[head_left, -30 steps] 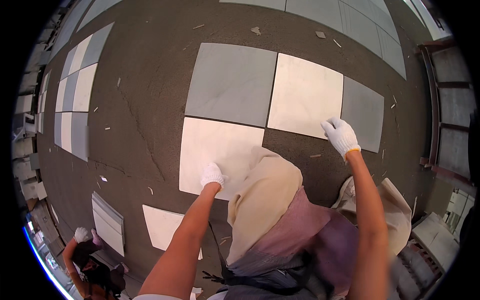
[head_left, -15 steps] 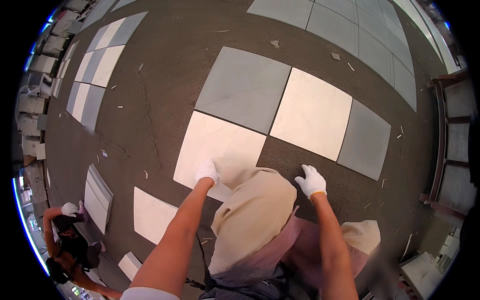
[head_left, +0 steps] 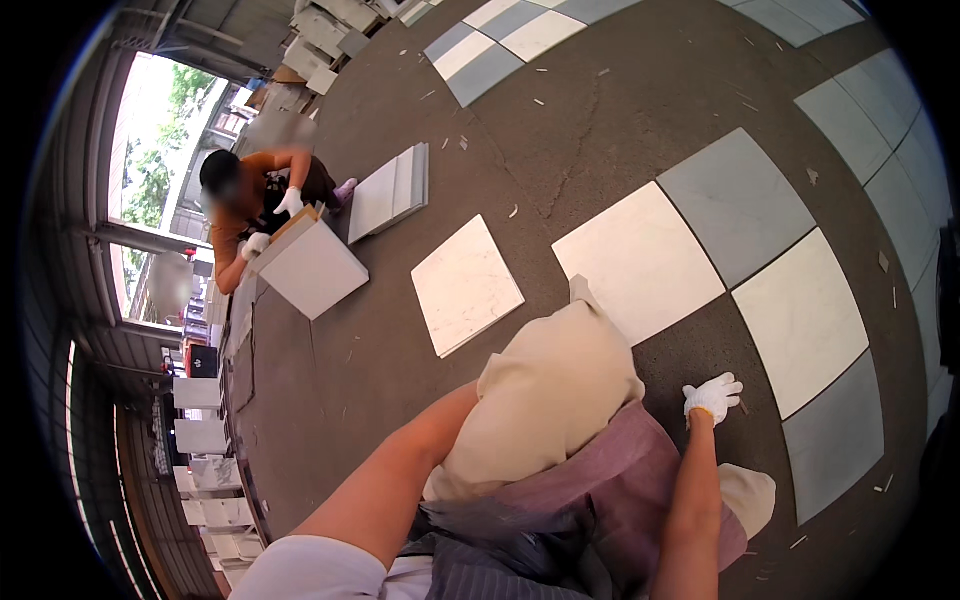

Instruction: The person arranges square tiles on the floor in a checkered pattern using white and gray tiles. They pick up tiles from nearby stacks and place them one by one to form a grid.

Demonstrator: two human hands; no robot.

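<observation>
White marble-look tile [head_left: 465, 285] flat on floor [head_left: 360, 400], left of knee [head_left: 560, 380] | left hand hidden, finger state can't be told | gloved right hand [head_left: 713, 398] splayed, empty, perhaps for balance | checkered grey-white tiles [head_left: 780, 320] beside it, likely alternated for contrast

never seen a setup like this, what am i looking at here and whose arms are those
There's no machine: these are a person's own arms, seen by a wide fisheye camera worn on the head and looking down, which is why edges curve. The right hand, in a white glove, is empty with fingers spread, over the dark floor; whether it touches is unclear. The left hand is hidden behind the beige-clad knee, so I can't tell what it holds. Ahead lie a white square tile, a grey one, another white one and another grey one. At left, a co-worker has gloved hands by a pale slab.
</observation>
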